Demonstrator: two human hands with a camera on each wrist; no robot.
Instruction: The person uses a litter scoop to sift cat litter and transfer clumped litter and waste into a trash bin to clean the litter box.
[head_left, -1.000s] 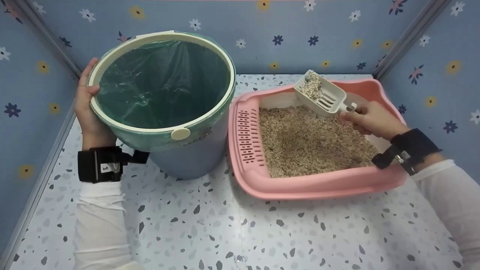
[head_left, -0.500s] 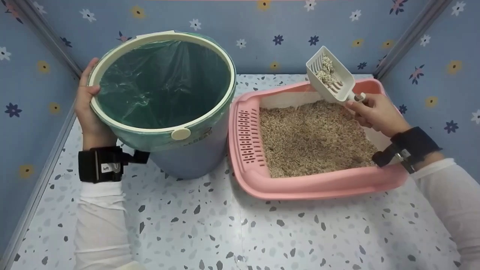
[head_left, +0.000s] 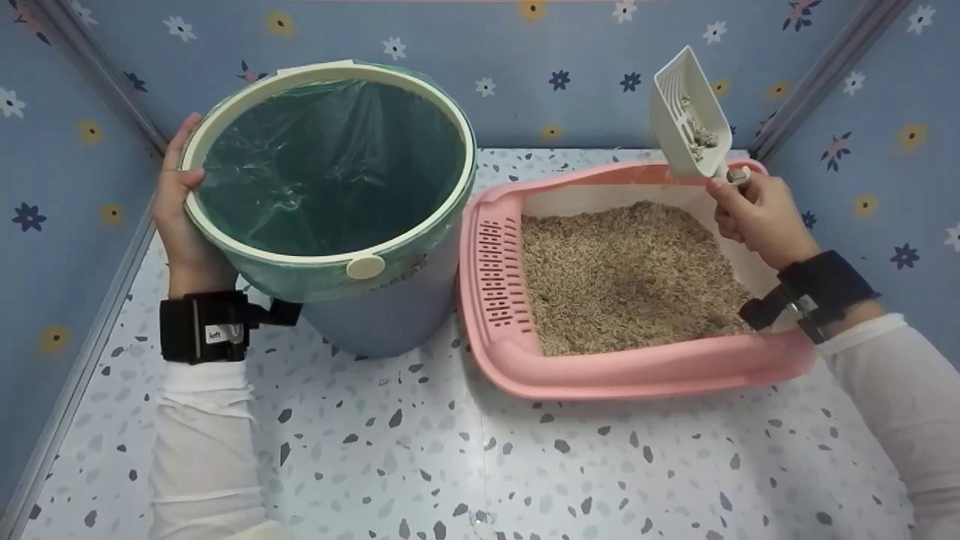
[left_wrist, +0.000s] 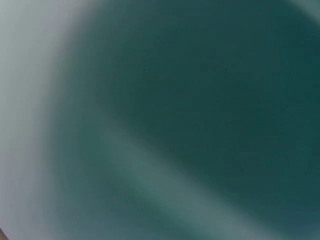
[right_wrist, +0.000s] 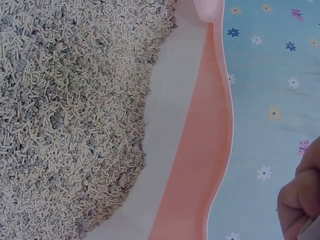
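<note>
In the head view my left hand grips the left rim of a blue trash can, thumb over the cream rim and fingers along the outside. A green plastic bag lines it. My right hand holds a pale litter scoop by its handle, raised over the back right of a pink litter box. The scoop tilts with its tip up, and a few clumps lie near its handle end. Pellet-like cat litter fills the box. In the right wrist view only part of my right hand shows.
Blue flowered walls stand close behind and at both sides. The floor is white with grey speckles. The trash can stands right beside the litter box's slotted left edge. Blurred green and grey fill the left wrist view.
The scoop has risen and moved right, tilting from nearly level to tip up. Litter in it has thinned and slid toward the handle. My left hand stays on the trash can.
</note>
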